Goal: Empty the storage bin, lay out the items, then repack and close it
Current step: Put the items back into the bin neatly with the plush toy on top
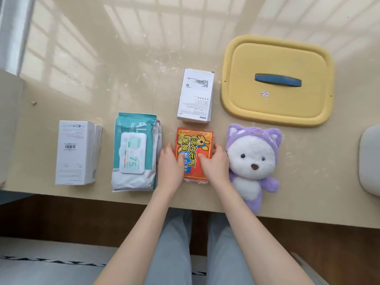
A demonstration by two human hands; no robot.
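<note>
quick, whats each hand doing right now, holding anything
left hand: grips the red packet at its left edge, thumb on top.
right hand: grips the same packet at its right edge, thumb on top.

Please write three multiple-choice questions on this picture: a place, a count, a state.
1. Where is the plush toy from the red packet? A) to its right B) to its left C) behind it
2. How many white boxes are on the table? A) one B) two C) three
3. The yellow lid is: A) flat on the table B) on edge C) in a hand
A: beside the right hand. B: far left and behind the packet. A: handle up, no hand on it.
</note>
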